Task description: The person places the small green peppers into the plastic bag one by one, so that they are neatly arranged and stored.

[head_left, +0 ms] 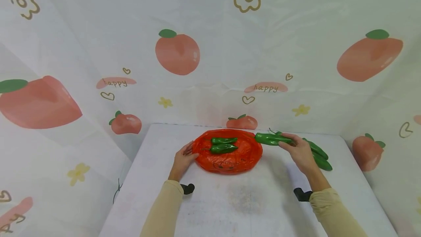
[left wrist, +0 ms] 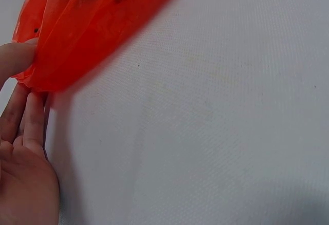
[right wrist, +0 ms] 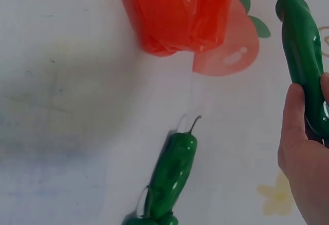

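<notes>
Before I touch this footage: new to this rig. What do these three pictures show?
No machine: a person works bare-handed. The wide picture comes from a camera worn on the head, the close-ups from a wrist camera on each arm. The left hand pinches the rim of an open red plastic bag; two glossy green peppers lie inside. The right hand grips another long green pepper by the end away from its stem. More green peppers lie on the white tabletop, rightward.

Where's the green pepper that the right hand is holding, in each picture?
Head: the held pepper is right of centre, in the right hand.
Left wrist: not in this picture.
Right wrist: upper right, by the edge, stem up.
Shared landmark: the red bag, near the middle in head, top left in left wrist, top centre in right wrist.
</notes>
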Tool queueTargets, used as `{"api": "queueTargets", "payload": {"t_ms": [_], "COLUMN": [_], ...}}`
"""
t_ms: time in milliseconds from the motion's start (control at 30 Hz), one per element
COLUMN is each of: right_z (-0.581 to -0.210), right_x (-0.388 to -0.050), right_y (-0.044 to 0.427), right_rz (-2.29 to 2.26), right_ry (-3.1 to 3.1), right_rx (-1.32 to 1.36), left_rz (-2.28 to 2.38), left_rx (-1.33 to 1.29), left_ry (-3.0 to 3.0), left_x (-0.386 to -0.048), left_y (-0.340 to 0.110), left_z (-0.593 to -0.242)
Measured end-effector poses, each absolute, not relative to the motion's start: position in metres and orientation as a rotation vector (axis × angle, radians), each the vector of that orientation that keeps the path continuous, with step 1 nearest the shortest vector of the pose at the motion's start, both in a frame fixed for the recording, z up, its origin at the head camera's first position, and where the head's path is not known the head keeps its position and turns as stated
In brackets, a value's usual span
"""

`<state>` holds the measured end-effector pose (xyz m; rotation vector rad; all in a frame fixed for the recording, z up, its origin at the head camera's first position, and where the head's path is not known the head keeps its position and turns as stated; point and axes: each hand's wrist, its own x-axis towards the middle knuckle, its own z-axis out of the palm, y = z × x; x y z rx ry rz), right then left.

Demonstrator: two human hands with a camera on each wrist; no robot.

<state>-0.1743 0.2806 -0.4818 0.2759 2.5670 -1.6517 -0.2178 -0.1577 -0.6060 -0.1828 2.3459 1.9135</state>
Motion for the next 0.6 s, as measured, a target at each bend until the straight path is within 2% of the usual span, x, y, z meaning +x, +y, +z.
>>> {"api": "queueTargets", "payload": {"t_ms": [600], "right_z": [-0.488], "right_x": [-0.188], "right_y": [0.250], "right_rz": [-1.656], "right_ry": [2.552], "right_rx": [0.074], "left_rz": [1.905], "left_rx": [-0.187], "left_ry": [2.355], "left_x": [-0.218], "left_y": [-0.157], "left_z": [-0.606]}}
